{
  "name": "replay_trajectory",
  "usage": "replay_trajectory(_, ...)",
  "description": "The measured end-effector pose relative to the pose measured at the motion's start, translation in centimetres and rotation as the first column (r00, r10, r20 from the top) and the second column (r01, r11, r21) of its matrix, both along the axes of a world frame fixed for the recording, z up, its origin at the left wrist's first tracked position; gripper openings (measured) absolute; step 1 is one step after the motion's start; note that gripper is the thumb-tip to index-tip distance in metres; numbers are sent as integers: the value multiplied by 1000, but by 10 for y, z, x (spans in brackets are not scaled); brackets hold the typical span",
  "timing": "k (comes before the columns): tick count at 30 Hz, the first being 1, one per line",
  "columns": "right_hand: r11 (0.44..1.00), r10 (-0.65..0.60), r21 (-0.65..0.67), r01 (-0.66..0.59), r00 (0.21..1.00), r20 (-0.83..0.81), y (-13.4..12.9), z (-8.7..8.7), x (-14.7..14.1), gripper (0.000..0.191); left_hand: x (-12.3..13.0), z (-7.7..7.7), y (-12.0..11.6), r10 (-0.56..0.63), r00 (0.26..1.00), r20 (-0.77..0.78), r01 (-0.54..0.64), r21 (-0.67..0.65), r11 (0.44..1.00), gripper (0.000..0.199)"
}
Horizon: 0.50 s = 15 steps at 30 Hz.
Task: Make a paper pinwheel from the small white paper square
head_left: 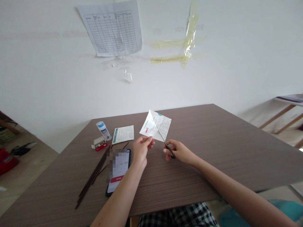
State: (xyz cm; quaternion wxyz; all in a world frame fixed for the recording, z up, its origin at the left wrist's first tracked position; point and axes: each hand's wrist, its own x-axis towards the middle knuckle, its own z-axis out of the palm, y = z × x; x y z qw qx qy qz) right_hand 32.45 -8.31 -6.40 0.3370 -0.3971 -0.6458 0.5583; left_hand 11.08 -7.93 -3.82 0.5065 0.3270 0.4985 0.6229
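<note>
My left hand (142,149) pinches the lower edge of a printed sheet of paper (163,123), raised above the brown table (189,186). The sheet is white with small text, a red mark and a teal spot, and a diagonal line runs across it. In my right hand (178,151) are black-handled scissors (170,152), my fingers closed on the handles. The blades point up and to the left and lie against the paper near its lower middle. How far apart the blades are is too small to tell.
Left of my hands are a phone (119,170), thin dark sticks (91,181), a small red-and-white box (100,145), a white-and-blue bottle (104,130) and a folded printed paper (123,134). A white wall stands behind the table.
</note>
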Motion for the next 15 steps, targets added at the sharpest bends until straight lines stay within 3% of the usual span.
replay_trajectory(15, 1000, 11, 4, -11, 998, 56, 5, -7, 2, 60, 0, 0, 1, 21, 1000, -3, -21, -5, 1000, 46)
